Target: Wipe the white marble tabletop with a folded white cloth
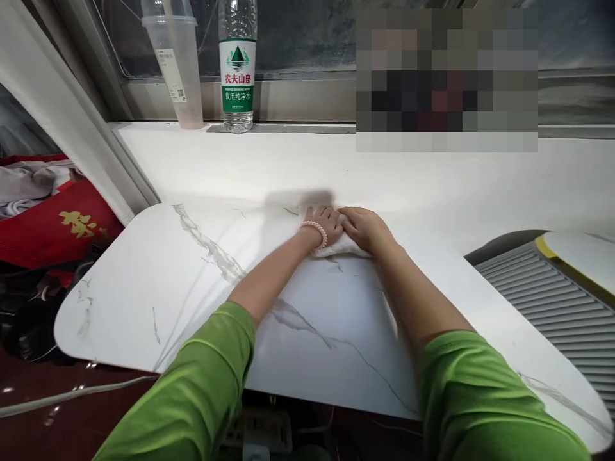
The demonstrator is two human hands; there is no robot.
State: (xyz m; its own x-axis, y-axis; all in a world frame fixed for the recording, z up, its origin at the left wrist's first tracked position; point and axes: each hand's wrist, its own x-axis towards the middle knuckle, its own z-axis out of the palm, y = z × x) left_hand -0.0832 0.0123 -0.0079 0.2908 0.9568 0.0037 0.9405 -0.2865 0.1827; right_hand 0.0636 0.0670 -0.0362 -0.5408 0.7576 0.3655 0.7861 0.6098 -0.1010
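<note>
A white cloth [336,246] lies crumpled on the white marble-patterned table [202,320], close to its back edge by the wall. My left hand [328,224], with a pink beaded bracelet at the wrist, lies flat on the cloth's left part, its fingers spread a little. Right beside it, my right hand [369,229] has its fingers curled round the cloth's upper right part. The hands nearly touch, and parts of the cloth are hidden beneath them.
On the window ledge stand a water bottle [237,77] and a lidded plastic cup [180,70]. A red bag [57,218] with clothes sits at the left. A grey ribbed surface [552,294] is at the right. A pale cable [77,394] runs below the table edge.
</note>
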